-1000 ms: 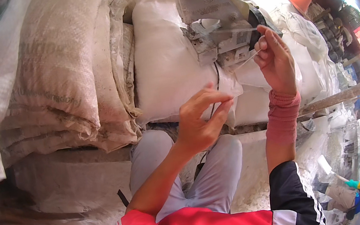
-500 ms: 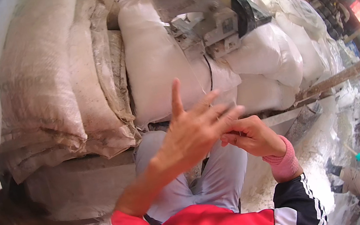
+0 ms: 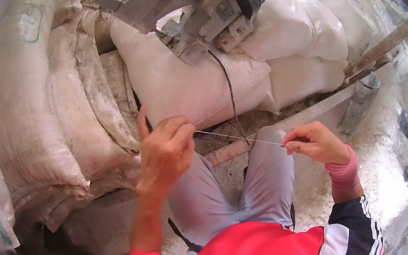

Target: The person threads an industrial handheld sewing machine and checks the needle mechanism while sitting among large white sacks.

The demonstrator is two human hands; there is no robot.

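A thin white thread (image 3: 237,137) runs taut between my two hands, above my knees. My left hand (image 3: 168,147) is closed on one end, with its thumb sticking up. My right hand (image 3: 313,143), with a pink band at the wrist, pinches the other end between thumb and fingertips. Beyond the thread, a dusty grey portable bag-sewing machine (image 3: 205,10) rests on a full white sack (image 3: 168,79). From the machine a dark cord (image 3: 227,85) hangs down over the sack toward my knees.
Full, stained sacks (image 3: 28,104) are stacked on the left. More white sacks (image 3: 307,63) lie to the right, beside a wooden pole (image 3: 391,42). White powder (image 3: 373,190) covers the floor at the right. A rolled grey piece (image 3: 360,102) lies near my right hand.
My hands have drawn apart, left hand to the left and right hand to the right, and the thread now shows stretched between them. The view has shifted; the person at the far right is mostly out of sight.
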